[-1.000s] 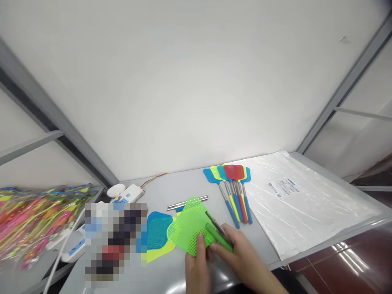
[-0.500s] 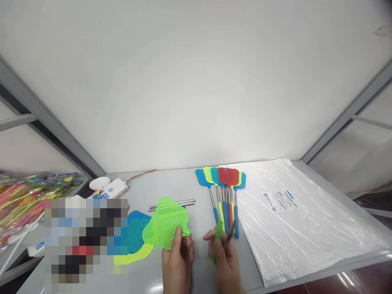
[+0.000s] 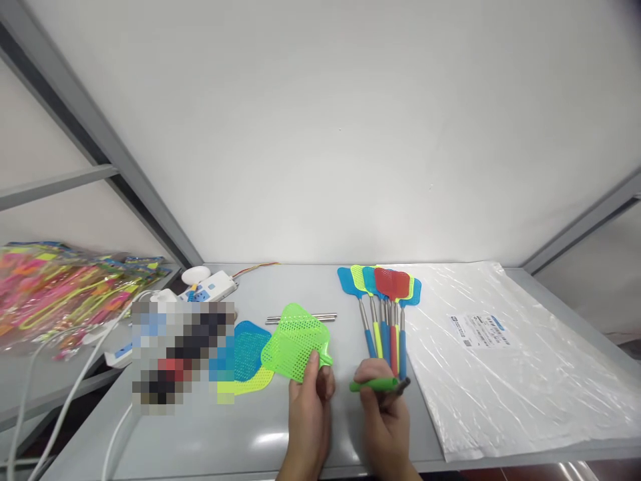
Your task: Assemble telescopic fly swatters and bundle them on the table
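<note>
Left hand (image 3: 306, 407): thumb and fingers pinch the green swatter head (image 3: 295, 337) near its stem, above the grey table (image 3: 200, 441). Right hand (image 3: 385, 421): fingers curl around a green handle (image 3: 371, 385) and a dark rod (image 3: 402, 386), just before the coloured swatters (image 3: 393, 283). Metal rods (image 3: 328, 316) lie behind the head.

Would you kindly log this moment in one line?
left hand: green swatter head; right hand: green tube, dark rod; metal rods: on table
</note>
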A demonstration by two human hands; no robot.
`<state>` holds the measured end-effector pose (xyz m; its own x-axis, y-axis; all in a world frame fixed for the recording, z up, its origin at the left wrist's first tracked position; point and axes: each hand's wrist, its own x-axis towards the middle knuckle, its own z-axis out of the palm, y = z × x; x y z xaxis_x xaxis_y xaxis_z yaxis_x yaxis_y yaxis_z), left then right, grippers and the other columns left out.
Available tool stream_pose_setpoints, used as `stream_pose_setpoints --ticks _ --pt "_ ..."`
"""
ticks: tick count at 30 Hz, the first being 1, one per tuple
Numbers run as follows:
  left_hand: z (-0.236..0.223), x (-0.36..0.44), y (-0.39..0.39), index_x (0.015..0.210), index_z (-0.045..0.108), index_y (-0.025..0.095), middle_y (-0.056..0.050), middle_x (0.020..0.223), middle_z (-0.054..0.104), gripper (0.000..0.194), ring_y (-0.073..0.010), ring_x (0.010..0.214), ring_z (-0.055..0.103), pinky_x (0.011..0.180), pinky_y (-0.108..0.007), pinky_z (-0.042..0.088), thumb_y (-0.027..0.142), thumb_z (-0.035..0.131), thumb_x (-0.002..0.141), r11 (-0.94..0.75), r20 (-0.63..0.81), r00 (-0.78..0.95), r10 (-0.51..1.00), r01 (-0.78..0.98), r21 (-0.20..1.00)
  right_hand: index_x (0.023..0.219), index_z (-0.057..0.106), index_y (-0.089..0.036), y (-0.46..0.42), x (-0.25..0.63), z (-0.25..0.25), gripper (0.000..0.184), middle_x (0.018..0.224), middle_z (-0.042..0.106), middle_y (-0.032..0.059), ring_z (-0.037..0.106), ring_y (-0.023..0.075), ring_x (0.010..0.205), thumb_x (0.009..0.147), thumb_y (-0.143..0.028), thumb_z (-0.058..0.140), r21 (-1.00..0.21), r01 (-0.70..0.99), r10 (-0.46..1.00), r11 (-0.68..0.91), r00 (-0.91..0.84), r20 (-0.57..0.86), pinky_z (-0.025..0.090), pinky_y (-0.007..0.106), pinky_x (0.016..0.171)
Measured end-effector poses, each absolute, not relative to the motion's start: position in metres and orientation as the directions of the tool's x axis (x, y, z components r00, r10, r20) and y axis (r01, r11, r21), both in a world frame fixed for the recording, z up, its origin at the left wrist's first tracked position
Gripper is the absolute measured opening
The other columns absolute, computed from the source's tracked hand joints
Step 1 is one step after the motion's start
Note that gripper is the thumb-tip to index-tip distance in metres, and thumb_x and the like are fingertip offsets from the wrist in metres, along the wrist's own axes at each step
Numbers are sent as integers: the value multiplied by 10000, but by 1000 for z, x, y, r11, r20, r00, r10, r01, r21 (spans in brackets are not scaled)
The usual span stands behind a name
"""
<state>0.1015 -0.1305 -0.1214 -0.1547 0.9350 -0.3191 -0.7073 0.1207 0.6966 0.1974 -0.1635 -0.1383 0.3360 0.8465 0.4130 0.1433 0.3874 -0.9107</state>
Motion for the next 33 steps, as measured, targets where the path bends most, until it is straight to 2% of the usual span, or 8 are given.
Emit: stream_pose_setpoints --ticks 2,4,7,12,15,19,23,33 --pt "-124 101 -132 697 476 178 71 572 413 336 -63 494 376 468 -201 321 399 711 790 104 -289 -177 941 -660 744 927 643 -207 -163 196 -143 134 769 614 33 580 165 651 890 -320 580 -961 107 914 256 295 276 468 267 576" --pt "-127 100 -133 662 488 172 65 551 423 363 -71 500 402 478 -203 346 436 700 791 110 -273 -174 946 -621 776 1039 629 -195 -162 192 -149 241 709 620 17 563 154 567 851 -347 635 -989 52 955 140 255 149 461 258 515" --pt "-128 99 -136 696 587 150 31 587 532 347 -104 557 508 536 -221 425 467 714 762 138 -269 -166 949 -549 825 1138 555 -201 -161 186 -152 371 709 640 12 601 168 589 822 -353 675 -993 -59 970 98 228 82 502 274 557" --pt "-120 99 -141 846 701 135 -50 813 690 333 -177 755 627 698 -265 498 458 710 762 61 -142 -202 969 -363 930 1030 529 -223 -161 187 -143 184 848 684 45 660 182 762 890 -319 598 -979 -122 980 163 134 146 535 304 724" --pt "-118 99 -141 794 669 146 -14 701 635 331 -132 634 560 613 -235 464 476 653 816 -42 -50 -258 965 -339 940 993 573 -207 -163 191 -138 124 891 686 60 652 179 781 921 -303 544 -977 -17 972 215 101 212 522 296 743" --pt "-121 97 -138 793 638 155 25 616 545 339 -102 551 473 560 -223 424 484 598 859 -99 1 -273 962 -347 932 1029 632 -191 -165 194 -133 173 912 689 62 644 186 792 925 -276 523 -955 105 958 277 48 283 514 291 760" --pt "-126 94 -136 818 641 151 24 621 538 345 -103 550 464 543 -221 414 489 587 862 -109 6 -281 960 -353 929 1065 659 -190 -167 195 -130 206 946 704 60 661 202 851 909 -248 537 -936 131 945 326 -7 328 510 289 782" --pt "-123 90 -140 610 592 158 20 551 517 357 -116 546 479 539 -218 404 454 670 793 -50 -22 -247 969 -280 959 951 668 -178 -169 197 -131 166 827 693 41 641 194 766 895 -267 540 -948 155 959 279 2 283 496 272 688"
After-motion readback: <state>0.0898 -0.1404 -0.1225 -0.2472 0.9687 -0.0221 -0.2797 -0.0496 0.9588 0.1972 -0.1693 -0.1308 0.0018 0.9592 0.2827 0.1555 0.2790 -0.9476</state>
